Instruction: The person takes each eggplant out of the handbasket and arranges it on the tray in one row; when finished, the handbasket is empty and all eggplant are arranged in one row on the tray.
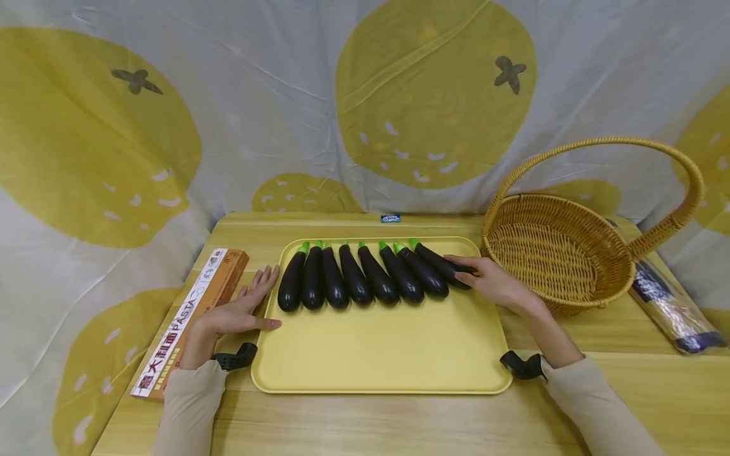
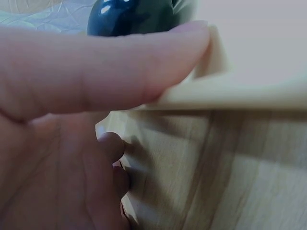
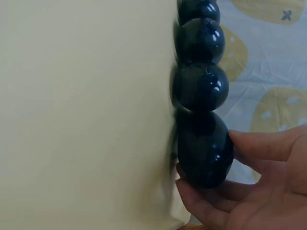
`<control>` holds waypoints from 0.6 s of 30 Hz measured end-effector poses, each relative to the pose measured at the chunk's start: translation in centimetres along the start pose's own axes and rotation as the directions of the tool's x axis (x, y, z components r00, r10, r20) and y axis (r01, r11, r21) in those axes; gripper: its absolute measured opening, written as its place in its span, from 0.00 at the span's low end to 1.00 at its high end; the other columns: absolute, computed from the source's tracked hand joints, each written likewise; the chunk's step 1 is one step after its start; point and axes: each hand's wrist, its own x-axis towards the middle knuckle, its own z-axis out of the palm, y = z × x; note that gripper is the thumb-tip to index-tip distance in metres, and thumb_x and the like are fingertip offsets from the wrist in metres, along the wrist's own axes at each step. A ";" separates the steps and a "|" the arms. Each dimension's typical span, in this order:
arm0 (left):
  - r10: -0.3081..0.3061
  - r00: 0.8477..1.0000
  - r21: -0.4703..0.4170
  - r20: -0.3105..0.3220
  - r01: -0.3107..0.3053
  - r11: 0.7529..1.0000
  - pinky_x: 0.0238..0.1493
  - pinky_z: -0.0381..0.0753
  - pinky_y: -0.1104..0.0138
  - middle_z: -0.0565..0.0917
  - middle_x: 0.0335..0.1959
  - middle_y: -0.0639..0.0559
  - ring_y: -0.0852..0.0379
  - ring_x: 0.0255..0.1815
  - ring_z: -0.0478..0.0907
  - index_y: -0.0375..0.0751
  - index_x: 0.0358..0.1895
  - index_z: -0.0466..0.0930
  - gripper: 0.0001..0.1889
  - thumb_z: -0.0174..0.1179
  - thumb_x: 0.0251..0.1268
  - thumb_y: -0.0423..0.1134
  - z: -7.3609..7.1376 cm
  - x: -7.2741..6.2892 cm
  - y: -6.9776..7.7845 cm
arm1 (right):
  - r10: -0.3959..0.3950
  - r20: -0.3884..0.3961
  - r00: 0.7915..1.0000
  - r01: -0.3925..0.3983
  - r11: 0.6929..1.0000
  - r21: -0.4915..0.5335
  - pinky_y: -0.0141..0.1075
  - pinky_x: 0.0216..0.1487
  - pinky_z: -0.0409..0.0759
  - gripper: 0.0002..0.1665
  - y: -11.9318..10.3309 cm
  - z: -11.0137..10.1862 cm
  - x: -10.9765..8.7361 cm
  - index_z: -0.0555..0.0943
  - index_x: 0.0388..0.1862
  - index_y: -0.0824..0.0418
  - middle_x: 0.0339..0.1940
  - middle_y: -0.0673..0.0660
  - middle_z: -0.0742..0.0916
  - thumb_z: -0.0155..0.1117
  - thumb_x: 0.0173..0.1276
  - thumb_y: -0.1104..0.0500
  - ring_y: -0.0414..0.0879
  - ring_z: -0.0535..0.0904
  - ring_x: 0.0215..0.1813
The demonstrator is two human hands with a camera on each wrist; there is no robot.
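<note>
A row of several dark purple eggplants (image 1: 353, 275) with green stem ends lies side by side along the back of a yellow tray (image 1: 382, 354). At the row's right end, my right hand (image 1: 497, 283) grips the rounded end of the last eggplant (image 1: 438, 260), which lies more slanted than the others. The right wrist view shows thumb and fingers on either side of that eggplant (image 3: 205, 151). My left hand (image 1: 239, 310) rests at the tray's left edge with its fingers extended. In the left wrist view its thumb (image 2: 120, 69) lies across the tray rim (image 2: 249, 96).
A wicker basket (image 1: 542, 253) with a tall handle stands right of the tray. Beyond it lies a clear plastic packet (image 1: 675, 307). A long pasta box (image 1: 191, 323) lies at the left, beside the left forearm. A small blue packet (image 1: 390, 218) sits behind the tray, near a fabric backdrop.
</note>
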 end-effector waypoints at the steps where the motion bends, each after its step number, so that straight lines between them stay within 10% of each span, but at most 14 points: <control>1: 0.001 1.000 -0.001 0.000 -0.001 1.000 0.74 0.15 0.30 0.18 0.83 0.33 0.31 0.81 0.11 0.41 0.85 0.25 0.60 0.68 0.69 0.44 0.0 0.0 0.0 | -0.005 -0.007 1.000 0.005 1.000 -0.011 0.46 0.57 0.72 0.30 0.0 0.1 0.2 0.65 0.81 0.64 0.78 0.70 0.71 0.50 0.83 0.63 0.63 0.70 0.75; 11: 0.003 1.000 -0.026 -0.007 -0.003 1.000 0.74 0.14 0.30 0.18 0.82 0.33 0.31 0.81 0.11 0.41 0.84 0.25 0.60 0.69 0.68 0.42 -0.1 -0.1 -0.1 | -0.021 -0.034 0.999 0.020 1.000 -0.012 0.45 0.59 0.77 0.29 -0.2 0.4 1.2 0.65 0.79 0.69 0.77 0.73 0.71 0.51 0.83 0.64 0.68 0.71 0.75; 18: 0.005 1.000 -0.042 0.000 -0.005 0.999 0.73 0.13 0.30 0.19 0.83 0.33 0.31 0.81 0.11 0.40 0.84 0.25 0.60 0.69 0.68 0.43 0.0 0.1 0.2 | -0.026 -0.037 0.999 0.027 0.999 0.038 0.36 0.44 0.72 0.30 0.2 0.4 1.5 0.65 0.80 0.66 0.79 0.71 0.70 0.52 0.83 0.62 0.59 0.75 0.56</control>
